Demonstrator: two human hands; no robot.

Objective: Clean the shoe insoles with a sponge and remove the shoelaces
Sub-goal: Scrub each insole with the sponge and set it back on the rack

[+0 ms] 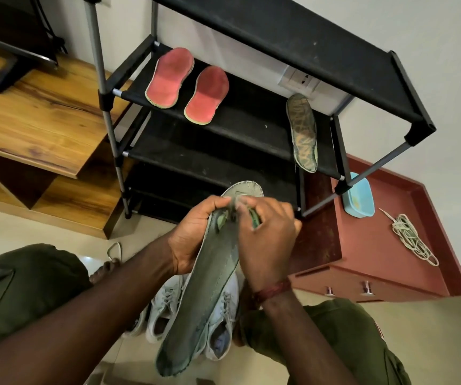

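The grey-green insole (210,287) is held in the air in front of the rack (251,126), toe end up toward its lowest shelf and heel hanging down over the sneakers (168,304) on the floor. The left hand (193,234) grips the insole's upper edge, fingers (212,204) curled round it. The right hand (268,234) is closed on what looks like a green sponge (254,218), pressed against the toe area.

The insole looks light, thin and floppy: it bows along its length and its edge is frayed, so hard tugging could tear the stitching. It is probably best held at the side just behind the part being rubbed, with the palm backing it; gripped by one end it would likely fold under the sponge (a wet one would sag more).

On the rack's middle shelf lie two red insoles (169,77) at the left and a patterned insole (303,132) at the right. Right of the rack are a blue tub (359,198) and a loose pile of laces (411,240).
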